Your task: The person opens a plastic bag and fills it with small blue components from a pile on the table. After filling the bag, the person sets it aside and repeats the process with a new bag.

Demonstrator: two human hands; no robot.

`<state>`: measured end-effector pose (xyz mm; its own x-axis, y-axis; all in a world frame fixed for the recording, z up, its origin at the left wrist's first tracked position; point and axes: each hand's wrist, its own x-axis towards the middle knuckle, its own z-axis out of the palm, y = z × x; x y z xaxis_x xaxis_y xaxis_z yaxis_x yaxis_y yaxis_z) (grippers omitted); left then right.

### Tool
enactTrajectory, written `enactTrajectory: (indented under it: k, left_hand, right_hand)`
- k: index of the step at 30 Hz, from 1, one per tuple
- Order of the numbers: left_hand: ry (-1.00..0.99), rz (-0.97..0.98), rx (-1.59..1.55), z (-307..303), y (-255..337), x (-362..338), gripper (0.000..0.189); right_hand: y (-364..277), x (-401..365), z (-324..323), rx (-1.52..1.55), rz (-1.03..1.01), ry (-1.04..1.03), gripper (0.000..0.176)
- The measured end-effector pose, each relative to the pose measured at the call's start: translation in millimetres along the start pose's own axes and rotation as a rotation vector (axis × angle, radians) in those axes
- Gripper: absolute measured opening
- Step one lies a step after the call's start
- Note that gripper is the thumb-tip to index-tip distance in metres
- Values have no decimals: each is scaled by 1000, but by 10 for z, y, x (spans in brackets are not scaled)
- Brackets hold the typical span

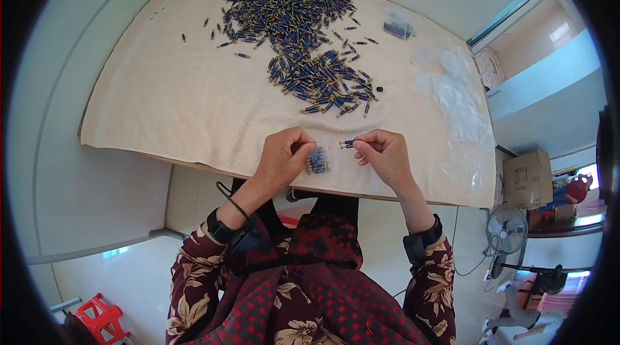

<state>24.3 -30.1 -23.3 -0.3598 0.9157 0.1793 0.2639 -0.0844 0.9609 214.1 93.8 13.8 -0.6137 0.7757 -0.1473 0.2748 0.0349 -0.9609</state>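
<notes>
My left hand (285,157) is closed, thumb and finger pinching the top of a small clear plastic bag (316,162). Several slim parts show inside the bag, which lies near the table's front edge. To the right of the bag, my right hand (385,156) pinches two small blue parts with brass-coloured ends (347,144), their tips pointing left toward the bag. Beyond both hands spreads a large heap of the same blue and brass parts (290,22), its near end a short way above my fingers. Their exact kind is too small to tell.
A cream cloth (161,100) covers the table. Clear plastic bags (462,125) lie along its right side, with a filled bag (399,30) farther back. A small black round item (380,89) sits beside the heap. A fan (507,230) and cardboard box (527,179) stand right.
</notes>
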Motion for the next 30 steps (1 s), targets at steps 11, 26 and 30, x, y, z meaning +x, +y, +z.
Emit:
enactTrajectory:
  k: [11,26,30]
  left_hand:
    - [-72,108,132,-43,-70,-49,22]
    - [-143,295,501,-10,46,-28,31]
    - [-293,245,651,19,117,38,34]
  right_hand:
    - [116,209,104,96,155,-196,17]
    - [111,190,82,42,53,-1,16]
    - [155,152,46,2,90,-81,15]
